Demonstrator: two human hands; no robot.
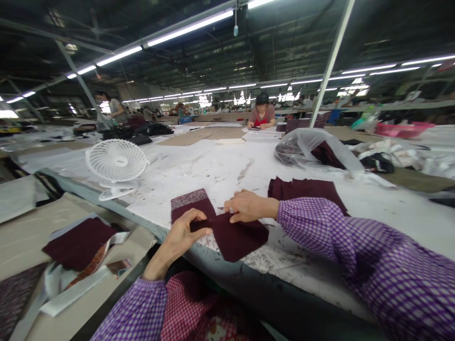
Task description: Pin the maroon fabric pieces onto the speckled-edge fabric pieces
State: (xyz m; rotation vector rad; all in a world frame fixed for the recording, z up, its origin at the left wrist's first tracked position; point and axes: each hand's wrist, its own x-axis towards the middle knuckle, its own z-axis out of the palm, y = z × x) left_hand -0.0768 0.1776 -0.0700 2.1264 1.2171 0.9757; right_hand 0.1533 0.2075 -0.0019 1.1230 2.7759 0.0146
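A dark maroon cloth piece point(240, 239) hangs slightly over the table's front edge between my hands. My left hand point(183, 234) pinches its left corner between thumb and fingers. My right hand point(245, 206) grips its upper edge, thumb on the cloth and fingers bent. Just behind my left hand lies another maroon piece point(194, 202) with a speckled grey-pink band along its top. A stack of maroon cloth point(309, 189) sits to the right, partly behind my right sleeve.
A white fan point(117, 161) stands at the table's left edge. Clear plastic bags point(302, 144) holding dark cloth lie at the back right. Maroon cloth and scraps point(83, 241) rest on a lower surface at left. A person point(262, 113) works across the table.
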